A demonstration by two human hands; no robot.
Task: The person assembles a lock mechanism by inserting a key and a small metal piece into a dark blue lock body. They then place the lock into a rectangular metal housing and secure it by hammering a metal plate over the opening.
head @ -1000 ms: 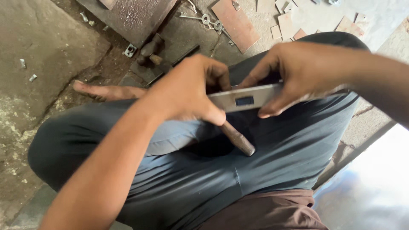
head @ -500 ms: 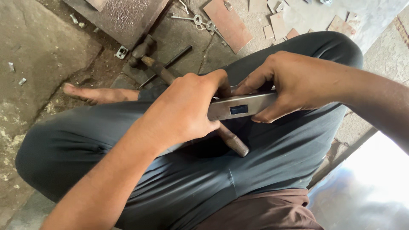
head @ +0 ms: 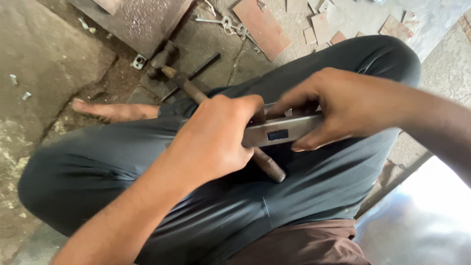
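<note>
Your left hand hides one end of the grey metal bar with its dark slot; your right hand pinches the other end. A hammer lies beneath both, its handle partly covered.

Metal w/shop; hammer, metal scraps on dirt floor
</note>
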